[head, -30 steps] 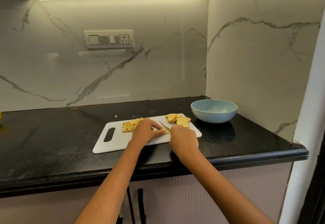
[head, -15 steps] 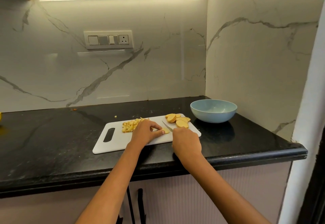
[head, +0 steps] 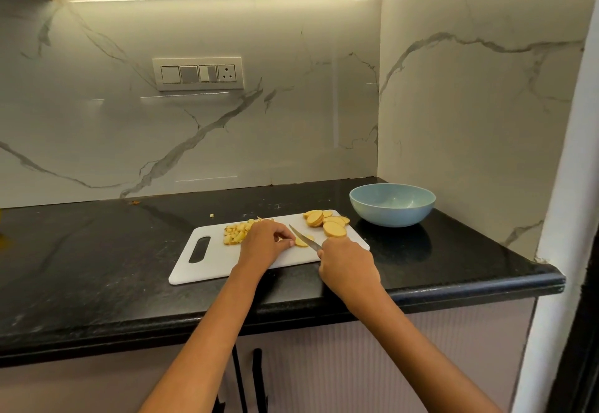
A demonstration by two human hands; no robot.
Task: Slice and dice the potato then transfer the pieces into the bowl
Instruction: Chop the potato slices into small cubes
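Observation:
A white cutting board (head: 214, 266) lies on the black counter. My right hand (head: 346, 263) grips a knife (head: 303, 236), its blade angled over a potato slice (head: 302, 242) at the board's middle. My left hand (head: 264, 244) holds that slice with curled fingertips. A pile of diced potato (head: 235, 234) sits just behind my left hand. Several round potato slices (head: 327, 223) are stacked at the board's far right corner. A light blue bowl (head: 392, 210), with nothing visible inside, stands right of the board.
The black counter (head: 97, 250) ends at a marble wall behind and another on the right. One stray potato bit (head: 212, 215) lies behind the board. A switch panel (head: 198, 73) is on the back wall. Cabinet doors with black handles (head: 257, 377) are below.
The knife blade has shifted slightly on the slice held by my left hand. Both hands stay in almost the same place.

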